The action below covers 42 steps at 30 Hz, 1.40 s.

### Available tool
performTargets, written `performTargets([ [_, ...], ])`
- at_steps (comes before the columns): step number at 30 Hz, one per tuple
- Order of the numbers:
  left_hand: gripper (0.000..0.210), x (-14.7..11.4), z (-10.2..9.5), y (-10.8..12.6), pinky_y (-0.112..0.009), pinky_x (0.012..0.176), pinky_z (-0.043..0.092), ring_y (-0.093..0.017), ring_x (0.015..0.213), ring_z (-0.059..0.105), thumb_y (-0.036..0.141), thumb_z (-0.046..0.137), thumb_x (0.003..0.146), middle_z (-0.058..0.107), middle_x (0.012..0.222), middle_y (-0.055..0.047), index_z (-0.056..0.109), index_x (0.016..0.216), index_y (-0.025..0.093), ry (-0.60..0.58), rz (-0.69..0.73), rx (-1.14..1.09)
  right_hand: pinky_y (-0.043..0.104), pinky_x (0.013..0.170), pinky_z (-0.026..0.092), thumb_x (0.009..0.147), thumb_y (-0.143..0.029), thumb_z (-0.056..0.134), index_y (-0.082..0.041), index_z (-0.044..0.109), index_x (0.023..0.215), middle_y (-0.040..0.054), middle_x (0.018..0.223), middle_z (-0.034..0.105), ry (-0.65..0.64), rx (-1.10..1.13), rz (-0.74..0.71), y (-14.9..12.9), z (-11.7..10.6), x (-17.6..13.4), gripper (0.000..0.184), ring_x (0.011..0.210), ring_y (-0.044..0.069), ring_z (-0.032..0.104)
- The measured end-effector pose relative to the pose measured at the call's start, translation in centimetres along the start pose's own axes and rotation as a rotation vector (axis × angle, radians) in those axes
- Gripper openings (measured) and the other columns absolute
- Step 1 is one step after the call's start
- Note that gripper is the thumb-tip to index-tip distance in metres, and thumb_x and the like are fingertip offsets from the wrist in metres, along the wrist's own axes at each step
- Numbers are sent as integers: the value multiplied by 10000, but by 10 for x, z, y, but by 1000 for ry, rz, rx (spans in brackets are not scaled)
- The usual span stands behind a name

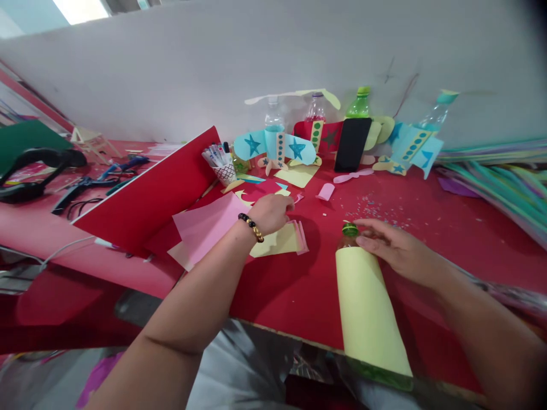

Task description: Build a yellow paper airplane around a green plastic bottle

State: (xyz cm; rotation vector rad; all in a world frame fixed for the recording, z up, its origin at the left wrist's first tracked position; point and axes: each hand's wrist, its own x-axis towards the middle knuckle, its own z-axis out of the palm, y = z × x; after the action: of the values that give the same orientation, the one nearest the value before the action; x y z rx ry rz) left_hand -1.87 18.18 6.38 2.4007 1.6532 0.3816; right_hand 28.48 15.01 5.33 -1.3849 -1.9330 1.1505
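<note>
My left hand [271, 215] reaches over loose paper at the middle of the table, fingers curled down and closed. A small pink paper scrap [298, 198] is by its fingertips; what they grip is hidden. Under and beside this hand lie pale yellow paper [282, 242] and a larger pink sheet [213, 222]. My right hand [395, 247] holds the neck of a green plastic bottle [349, 230], thumb against it and fingers behind the cap. Pale yellow paper [370, 302] wraps the bottle's body. The bottle slants toward me, its base past the table's front edge.
Along the wall stand bottles decorated as planes, including a blue-winged one [273, 142] and a tilted one [416, 145]. A black phone [352, 145] leans there. A pen cup [224, 171] stands behind a red board [158, 199]. Pipe cleaners [499, 188] lie right.
</note>
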Motion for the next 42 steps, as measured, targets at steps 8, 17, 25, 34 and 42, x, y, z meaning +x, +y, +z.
performTargets([
  [8,235,4,7,14,-341,813,412,-254,932,583,99,599,697,667,937,-85,730,871,190,-179,210,4,457,885,501,840,-604,568,-249,606,1213,98,1201,667,61,-132,-73,-2,2,-1,517,1066,307,628],
  [17,219,4,10,14,-326,781,405,-234,902,560,105,569,719,646,938,-98,727,858,166,-227,271,35,436,794,520,847,-570,567,-241,633,1170,101,1161,691,90,-179,-97,-10,4,-3,466,996,303,647],
  [25,148,5,6,14,-302,759,401,-206,871,566,100,614,735,663,904,-68,708,832,159,-269,289,57,387,790,538,860,-535,559,-211,624,1199,101,1167,694,90,-219,-107,-6,3,-1,472,989,274,665],
  [34,189,3,2,16,-289,760,410,-198,903,585,78,633,741,703,925,-44,702,891,170,-294,254,55,388,757,548,852,-540,566,-212,632,1182,110,1152,703,97,-213,-120,-6,2,-1,470,979,287,674],
  [42,121,2,-4,17,-277,712,402,-203,880,597,93,636,739,697,880,-56,688,830,153,-316,229,39,387,763,543,854,-547,570,-216,630,1185,105,1170,696,102,-207,-129,-3,3,0,472,1001,283,662],
])
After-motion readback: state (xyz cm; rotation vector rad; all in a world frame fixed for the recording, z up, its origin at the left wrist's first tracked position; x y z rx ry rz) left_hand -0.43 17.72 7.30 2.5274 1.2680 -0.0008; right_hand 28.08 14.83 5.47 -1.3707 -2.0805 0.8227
